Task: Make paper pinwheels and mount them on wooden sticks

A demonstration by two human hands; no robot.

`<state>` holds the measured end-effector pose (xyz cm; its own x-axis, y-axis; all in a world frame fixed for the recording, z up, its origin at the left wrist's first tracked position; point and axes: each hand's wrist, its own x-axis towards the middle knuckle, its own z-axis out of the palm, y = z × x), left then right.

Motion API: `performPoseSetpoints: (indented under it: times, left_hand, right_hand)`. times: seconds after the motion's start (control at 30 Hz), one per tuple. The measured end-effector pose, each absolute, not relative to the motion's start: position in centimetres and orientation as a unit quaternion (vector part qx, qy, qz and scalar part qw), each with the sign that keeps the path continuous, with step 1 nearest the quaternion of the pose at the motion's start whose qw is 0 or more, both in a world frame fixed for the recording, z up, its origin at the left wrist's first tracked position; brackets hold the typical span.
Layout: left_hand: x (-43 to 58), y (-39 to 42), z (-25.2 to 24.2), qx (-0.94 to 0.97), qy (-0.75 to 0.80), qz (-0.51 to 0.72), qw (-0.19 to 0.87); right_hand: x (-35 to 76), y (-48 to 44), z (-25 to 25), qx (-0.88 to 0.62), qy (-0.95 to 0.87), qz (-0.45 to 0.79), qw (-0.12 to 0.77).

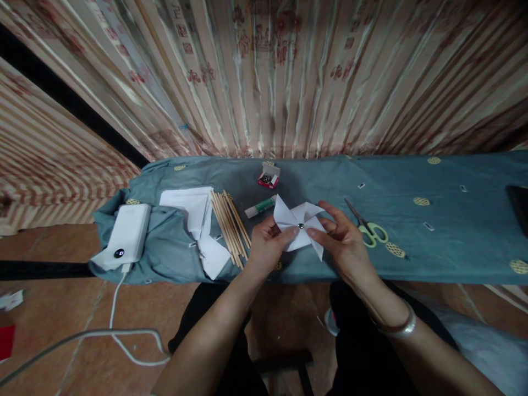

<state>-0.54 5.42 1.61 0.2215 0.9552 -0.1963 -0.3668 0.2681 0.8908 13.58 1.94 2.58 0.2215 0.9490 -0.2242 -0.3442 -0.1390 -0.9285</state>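
Observation:
A white paper pinwheel (305, 214) is held up between both hands, over the near edge of the cloth-covered table. At its centre sits a shiny metal thumbtack (301, 226). My left hand (268, 242) grips the left side, its thumb lying close to the tack. On the right side my right hand (344, 239) pinches the paper, thumb in front and fingers behind. Whether anything is behind the pinwheel is hidden. A glue stick (262, 206) with a green label lies just beyond my left hand. Green-handled scissors (369, 228) rest to the right of my right hand.
Several wooden sticks (229, 228) and white paper sheets (198, 212) lie left of my hands. A small red box (269, 176) of metal tacks stands open at the back. A white power bank (128, 234) with a cable is at the left end. A curtain (280, 99) hangs behind.

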Motion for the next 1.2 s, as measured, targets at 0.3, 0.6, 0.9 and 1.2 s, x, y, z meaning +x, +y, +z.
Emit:
performPoseSetpoints:
  times: [0.3, 0.6, 0.9, 1.2]
  left_hand:
    - [-0.7, 5.6, 1.3, 0.391, 0.420, 0.480, 0.664]
    - [-0.4, 5.3, 1.7, 0.378, 0.417, 0.471, 0.679]
    - [-0.4, 5.1, 1.8, 0.393, 0.410, 0.461, 0.682]
    - [-0.6, 5.0, 1.4, 0.501, 0.448, 0.448, 0.589]
  right_hand:
    - [14.1, 1.7, 1.6, -0.539, -0.430, 0.407, 0.599]
    - [14.2, 0.7, 2.5, -0.581, -0.640, 0.126, 0.486]
    - [14.2, 0.7, 2.5, -0.593, -0.625, 0.163, 0.480]
    - [14.2, 0.6, 2.2, -0.588, -0.634, 0.187, 0.467]
